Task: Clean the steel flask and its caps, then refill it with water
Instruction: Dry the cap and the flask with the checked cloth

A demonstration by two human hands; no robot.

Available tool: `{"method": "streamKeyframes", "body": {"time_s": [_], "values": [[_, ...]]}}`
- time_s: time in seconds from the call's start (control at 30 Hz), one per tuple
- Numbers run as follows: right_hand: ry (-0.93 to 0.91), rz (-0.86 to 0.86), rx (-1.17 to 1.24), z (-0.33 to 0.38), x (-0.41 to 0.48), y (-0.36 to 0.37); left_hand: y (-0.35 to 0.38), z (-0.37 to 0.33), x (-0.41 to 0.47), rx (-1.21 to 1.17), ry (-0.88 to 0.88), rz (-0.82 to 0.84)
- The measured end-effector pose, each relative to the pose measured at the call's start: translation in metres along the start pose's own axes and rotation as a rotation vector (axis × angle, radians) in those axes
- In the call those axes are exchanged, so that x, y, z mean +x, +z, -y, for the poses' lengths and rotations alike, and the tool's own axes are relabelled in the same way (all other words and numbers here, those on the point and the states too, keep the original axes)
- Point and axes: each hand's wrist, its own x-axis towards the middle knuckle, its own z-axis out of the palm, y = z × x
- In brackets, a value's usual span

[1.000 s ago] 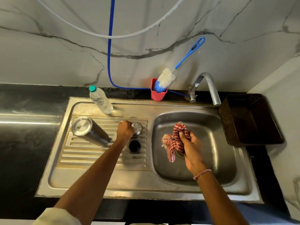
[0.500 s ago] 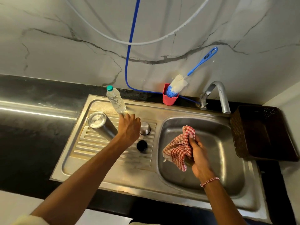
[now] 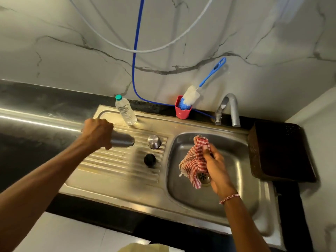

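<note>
The steel flask [image 3: 122, 140] stands upside down on the ribbed drainboard [image 3: 116, 166], and my left hand [image 3: 98, 132] grips its upper end; it looks blurred from motion. A steel cap [image 3: 154, 141] and a black cap [image 3: 149, 159] sit on the drainboard to the flask's right. My right hand [image 3: 216, 168] holds a red-and-white checked cloth [image 3: 195, 160] over the sink basin [image 3: 234, 155], above the drain.
A plastic water bottle [image 3: 125, 110] stands at the drainboard's back edge. A red cup [image 3: 182, 111] holds a blue bottle brush [image 3: 192, 95]. The tap [image 3: 231, 108] arches over the basin. A dark basket [image 3: 280, 151] sits to the right of the sink.
My left hand left the steel cap, moved left and took hold of the flask. My right hand stayed over the basin with the cloth.
</note>
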Motion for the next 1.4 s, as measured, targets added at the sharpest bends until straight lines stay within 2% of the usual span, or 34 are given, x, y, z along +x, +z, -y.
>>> {"method": "streamKeyframes", "body": {"time_s": [0.1,0.2,0.27,0.3,0.4,0.47,0.63,0.77,0.87,1.0,1.27,1.4], "values": [[0.007,-0.038,0.030,-0.001,-0.001,-0.005,-0.023,0.008,-0.036,-0.530,0.021,-0.055],[-0.031,-0.060,0.029,0.002,-0.003,-0.005,-0.044,-0.030,-0.087,-1.225,0.121,-0.053],[-0.064,-0.105,-0.014,0.004,-0.005,-0.001,-0.047,-0.068,-0.108,-1.498,0.185,0.007],[-0.075,-0.123,-0.007,0.005,-0.006,0.000,-0.045,-0.088,-0.111,-1.534,0.210,0.018],[-0.067,-0.142,0.162,0.010,-0.012,-0.001,-0.034,-0.140,-0.110,-1.453,0.219,-0.026],[0.006,-0.132,0.313,0.016,-0.018,-0.007,-0.025,-0.158,-0.106,-1.391,0.210,-0.049],[0.074,-0.132,0.560,0.014,-0.032,-0.025,-0.018,-0.160,-0.105,-1.431,0.188,-0.027],[0.076,-0.119,0.614,0.012,-0.042,-0.032,-0.022,-0.163,-0.110,-1.492,0.241,0.009],[0.013,-0.126,0.675,0.012,-0.047,-0.034,-0.024,-0.167,-0.112,-1.508,0.286,0.024],[-0.028,0.007,0.755,0.019,-0.051,-0.038,-0.027,-0.170,-0.115,-1.460,0.384,0.019],[-0.048,0.140,0.666,0.027,-0.058,-0.038,-0.041,-0.164,-0.112,-1.446,0.484,0.080],[-0.108,0.186,0.621,0.027,-0.053,-0.046,-0.055,-0.156,-0.107,-1.453,0.539,0.199]]}}
